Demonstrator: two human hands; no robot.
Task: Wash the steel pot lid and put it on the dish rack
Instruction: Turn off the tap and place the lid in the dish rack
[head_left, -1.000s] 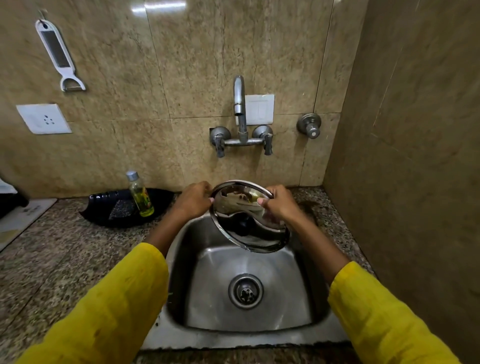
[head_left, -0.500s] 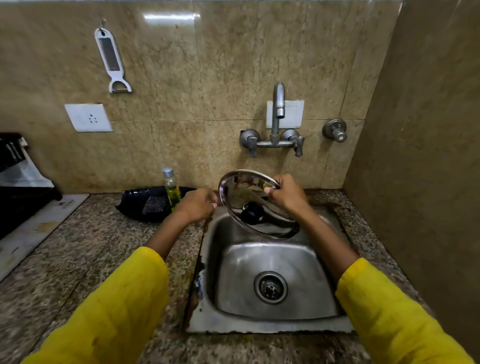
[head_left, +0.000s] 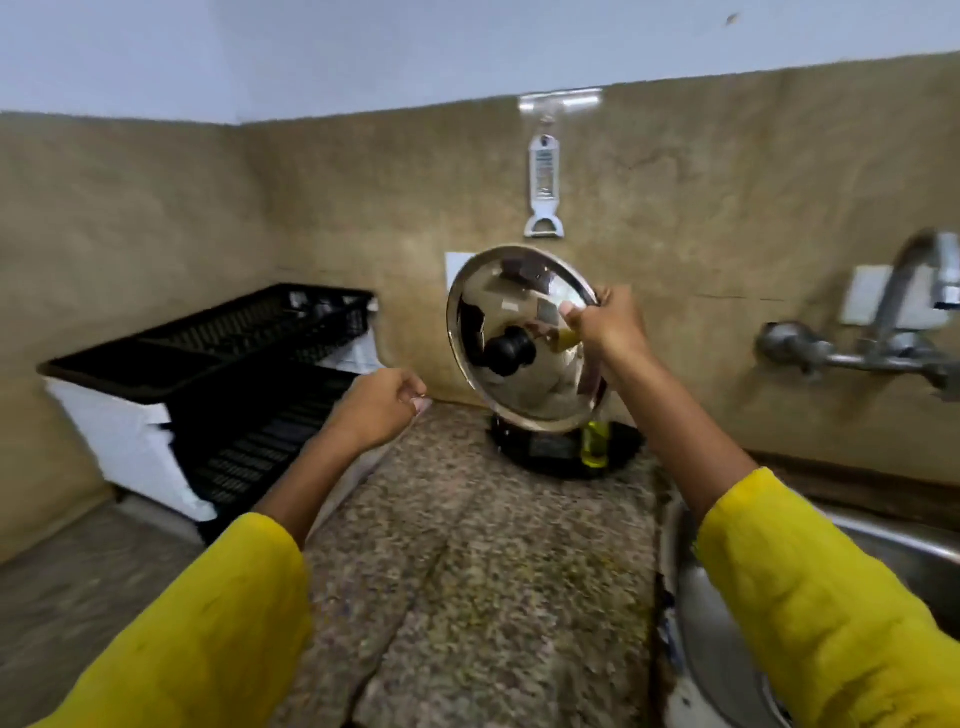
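Observation:
The steel pot lid with its black knob is held upright in the air above the granite counter, knob side facing me. My right hand grips its right rim. My left hand is off the lid, loosely curled and holding nothing, between the lid and the black dish rack. The rack stands at the left against the wall, on a white base.
A black tray with a small bottle of yellow liquid sits on the counter under the lid. The steel sink and wall tap are at the right. A white peeler hangs on the tiled wall.
My view has swung left from the sink to the counter and rack. My left hand has let go of the lid; my right hand has carried it leftward out of the sink.

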